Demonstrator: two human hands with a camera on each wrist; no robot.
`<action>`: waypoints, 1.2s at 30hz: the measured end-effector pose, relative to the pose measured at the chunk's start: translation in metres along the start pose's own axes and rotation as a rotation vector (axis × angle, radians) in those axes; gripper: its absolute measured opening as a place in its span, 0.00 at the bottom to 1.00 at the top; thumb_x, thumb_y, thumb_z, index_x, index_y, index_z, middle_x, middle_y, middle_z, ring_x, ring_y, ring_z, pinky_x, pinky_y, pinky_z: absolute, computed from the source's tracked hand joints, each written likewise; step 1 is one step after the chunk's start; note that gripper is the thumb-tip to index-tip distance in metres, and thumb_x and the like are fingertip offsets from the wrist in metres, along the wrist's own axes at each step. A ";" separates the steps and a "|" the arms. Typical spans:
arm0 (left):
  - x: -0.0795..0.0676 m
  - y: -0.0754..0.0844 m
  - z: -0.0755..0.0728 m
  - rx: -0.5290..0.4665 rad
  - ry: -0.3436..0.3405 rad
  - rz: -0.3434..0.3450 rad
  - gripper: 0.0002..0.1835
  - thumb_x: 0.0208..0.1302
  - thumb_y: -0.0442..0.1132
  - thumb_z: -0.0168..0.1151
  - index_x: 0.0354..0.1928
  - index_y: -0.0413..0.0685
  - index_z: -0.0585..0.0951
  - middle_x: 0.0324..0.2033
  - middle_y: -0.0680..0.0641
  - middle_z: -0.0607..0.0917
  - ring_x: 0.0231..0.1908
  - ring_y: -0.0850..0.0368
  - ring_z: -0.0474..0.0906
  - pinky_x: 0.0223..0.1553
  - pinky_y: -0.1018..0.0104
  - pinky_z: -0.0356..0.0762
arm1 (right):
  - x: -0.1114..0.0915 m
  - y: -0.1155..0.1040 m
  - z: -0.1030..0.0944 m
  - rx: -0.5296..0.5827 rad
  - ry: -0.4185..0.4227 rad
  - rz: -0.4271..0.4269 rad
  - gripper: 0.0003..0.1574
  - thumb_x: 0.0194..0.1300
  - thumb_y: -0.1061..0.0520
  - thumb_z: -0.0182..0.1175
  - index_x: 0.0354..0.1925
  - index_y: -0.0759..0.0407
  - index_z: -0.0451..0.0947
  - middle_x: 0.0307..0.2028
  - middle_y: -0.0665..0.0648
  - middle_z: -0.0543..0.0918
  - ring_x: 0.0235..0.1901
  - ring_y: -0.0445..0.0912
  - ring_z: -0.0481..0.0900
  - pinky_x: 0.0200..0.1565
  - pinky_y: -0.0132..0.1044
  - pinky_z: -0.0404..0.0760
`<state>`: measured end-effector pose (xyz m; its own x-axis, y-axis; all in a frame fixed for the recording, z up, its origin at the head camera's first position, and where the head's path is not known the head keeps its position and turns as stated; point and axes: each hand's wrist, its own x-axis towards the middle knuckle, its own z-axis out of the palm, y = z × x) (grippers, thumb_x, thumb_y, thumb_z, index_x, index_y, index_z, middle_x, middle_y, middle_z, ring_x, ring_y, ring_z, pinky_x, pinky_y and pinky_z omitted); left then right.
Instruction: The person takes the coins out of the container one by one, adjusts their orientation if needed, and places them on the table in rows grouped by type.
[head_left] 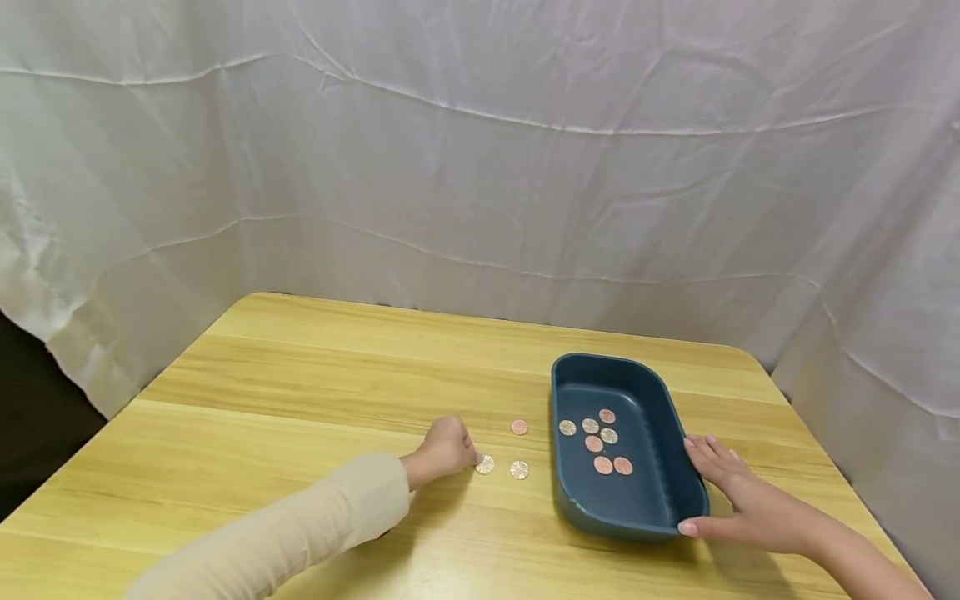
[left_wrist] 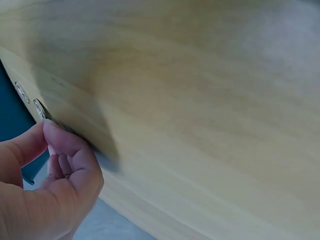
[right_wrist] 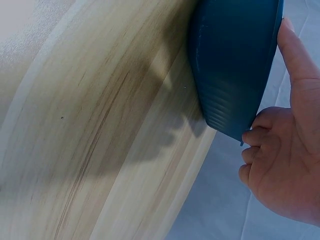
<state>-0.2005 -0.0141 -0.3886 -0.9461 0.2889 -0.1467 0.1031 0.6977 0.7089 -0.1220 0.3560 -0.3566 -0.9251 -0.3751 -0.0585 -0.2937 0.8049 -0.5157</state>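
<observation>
With thumb and forefinger my left hand (head_left: 447, 447) pinches the near edge of a gold-coloured coin (head_left: 486, 464), which appears at the fingertips in the left wrist view too. Just right of it lies a second gold coin (head_left: 519, 470), and a copper-coloured coin (head_left: 519, 427) sits farther back. A dark blue rectangular tray (head_left: 633, 527) with rounded corners stands to the right, holding several gold and copper coins (head_left: 603, 465). My right hand (head_left: 757, 504) rests against the tray's right rim, thumb at the near corner and fingers spread along the outer side.
The wooden table (head_left: 322, 358) has rounded far corners. White curtain cloth (head_left: 480, 192) hangs behind it and along both sides. A dark area (head_left: 37, 417) shows beyond the table's left edge.
</observation>
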 end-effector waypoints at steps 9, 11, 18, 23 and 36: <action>0.000 0.005 0.001 0.046 0.031 -0.054 0.31 0.49 0.31 0.66 0.02 0.51 0.56 0.02 0.58 0.55 0.08 0.67 0.49 0.10 0.79 0.48 | -0.002 0.002 0.004 -0.046 0.017 -0.018 0.58 0.51 0.46 0.65 0.68 0.66 0.45 0.67 0.72 0.48 0.66 0.69 0.35 0.58 0.22 0.19; 0.001 0.006 0.001 0.056 0.033 -0.074 0.30 0.49 0.31 0.66 0.02 0.51 0.57 0.02 0.58 0.56 0.09 0.66 0.50 0.10 0.78 0.49 | -0.003 0.002 0.004 -0.030 0.015 -0.016 0.58 0.51 0.46 0.65 0.68 0.65 0.45 0.67 0.72 0.47 0.66 0.69 0.35 0.63 0.33 0.20; 0.001 0.006 0.000 0.034 0.045 -0.020 0.28 0.54 0.30 0.62 0.03 0.51 0.59 0.04 0.56 0.62 0.08 0.67 0.53 0.10 0.79 0.52 | -0.002 0.001 0.002 0.012 0.007 0.000 0.59 0.50 0.47 0.66 0.68 0.65 0.45 0.67 0.72 0.47 0.65 0.71 0.36 0.54 0.72 0.40; 0.003 0.009 -0.001 -0.013 0.083 0.121 0.20 0.57 0.30 0.58 0.09 0.45 0.67 0.08 0.52 0.69 0.10 0.66 0.58 0.12 0.80 0.56 | -0.002 0.001 0.002 0.010 0.006 -0.002 0.59 0.50 0.46 0.66 0.68 0.65 0.45 0.67 0.72 0.47 0.65 0.71 0.35 0.59 0.66 0.35; 0.009 0.046 0.003 -0.067 0.135 0.454 0.09 0.56 0.36 0.61 0.20 0.42 0.77 0.14 0.55 0.70 0.16 0.68 0.60 0.19 0.79 0.59 | -0.002 0.002 0.003 0.031 -0.004 -0.003 0.58 0.51 0.47 0.65 0.68 0.65 0.43 0.67 0.73 0.45 0.65 0.71 0.35 0.64 0.41 0.20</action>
<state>-0.2032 0.0226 -0.3599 -0.8419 0.4639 0.2757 0.4991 0.4753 0.7246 -0.1198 0.3574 -0.3601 -0.9231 -0.3798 -0.0603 -0.2892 0.7889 -0.5422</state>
